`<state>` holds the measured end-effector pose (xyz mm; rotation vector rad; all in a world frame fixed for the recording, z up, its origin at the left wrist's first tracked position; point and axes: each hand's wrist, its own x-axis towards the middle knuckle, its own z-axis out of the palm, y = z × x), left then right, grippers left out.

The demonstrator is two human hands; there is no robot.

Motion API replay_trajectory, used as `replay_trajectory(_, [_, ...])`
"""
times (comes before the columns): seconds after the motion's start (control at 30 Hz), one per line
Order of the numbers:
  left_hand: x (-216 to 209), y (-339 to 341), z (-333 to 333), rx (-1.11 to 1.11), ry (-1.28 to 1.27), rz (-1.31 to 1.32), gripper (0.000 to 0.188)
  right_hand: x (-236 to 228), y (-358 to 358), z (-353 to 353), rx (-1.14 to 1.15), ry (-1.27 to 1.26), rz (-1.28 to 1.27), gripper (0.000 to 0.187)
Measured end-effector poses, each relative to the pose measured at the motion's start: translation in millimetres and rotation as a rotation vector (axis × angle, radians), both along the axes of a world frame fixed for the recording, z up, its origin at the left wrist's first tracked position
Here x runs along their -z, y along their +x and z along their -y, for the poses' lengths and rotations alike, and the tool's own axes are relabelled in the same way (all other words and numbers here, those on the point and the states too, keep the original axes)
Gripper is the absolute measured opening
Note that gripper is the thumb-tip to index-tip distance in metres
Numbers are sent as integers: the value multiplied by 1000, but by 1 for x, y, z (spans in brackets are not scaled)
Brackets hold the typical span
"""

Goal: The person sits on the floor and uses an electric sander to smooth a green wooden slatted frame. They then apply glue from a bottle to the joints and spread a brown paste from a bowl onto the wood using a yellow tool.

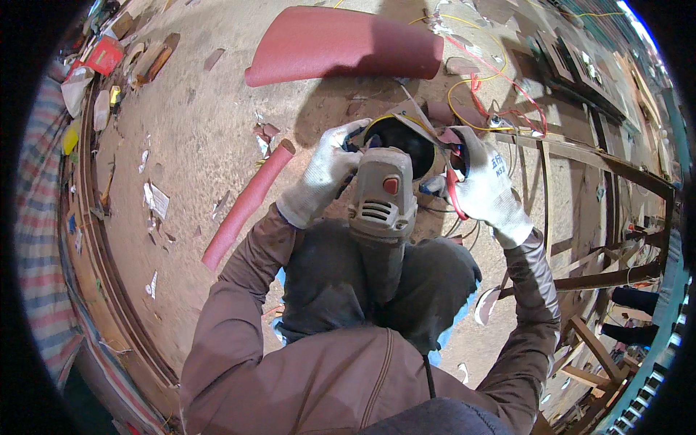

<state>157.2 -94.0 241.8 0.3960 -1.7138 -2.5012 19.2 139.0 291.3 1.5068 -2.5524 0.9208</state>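
Note:
An angle grinder (380, 196) with a grey body and a red button stands between my knees, its black round pad (402, 145) facing up. A pale sheet (415, 125) lies along the pad's far right edge. My left hand (330, 163), in a white glove, grips the pad's left rim with thumb and fingers. Red-handled scissors (455, 194) are in my gloved right hand (482, 177), beside the pad's right side. Their blades are partly hidden by the fingers and the sheet.
A large roll of red sandpaper (341, 45) lies beyond my hands, and a narrower red roll (246, 206) lies to the left. A yellow hose (453, 90) and red cord (540, 109) coil at the far right. Metal frames (616, 163) stand at right; paper scraps (156, 199) litter the floor.

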Motion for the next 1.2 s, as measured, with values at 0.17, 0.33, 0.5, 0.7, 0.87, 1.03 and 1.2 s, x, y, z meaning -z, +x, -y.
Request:
replay_trajectory(0.17, [13, -4, 7, -18, -204, 24, 57, 11, 0, -12, 55, 41, 114, 44])
replay_trajectory(0.33, [-10, -4, 7, 30, -294, 5, 56, -5, 6, -14, 109, 126, 180, 47])
replay_trajectory(0.5, [-31, -5, 9, 142, -570, -84, 49, 0, -4, -11, 19, 41, -44, 51])
replay_trajectory(0.7, [-36, -18, 16, 246, -653, -98, 42, 17, -1, -26, 94, 74, -24, 45])
replay_trajectory(0.87, [-39, -14, 10, 137, -779, -218, 36, -16, 4, -17, 12, 104, -2, 39])
replay_trajectory(1.03, [-27, -28, 20, 179, -728, -96, 45, -24, -1, -9, -17, 159, 50, 47])
replay_trajectory(1.2, [-41, -35, 20, 311, -643, -9, 42, 3, -3, -23, 59, 166, 19, 50])
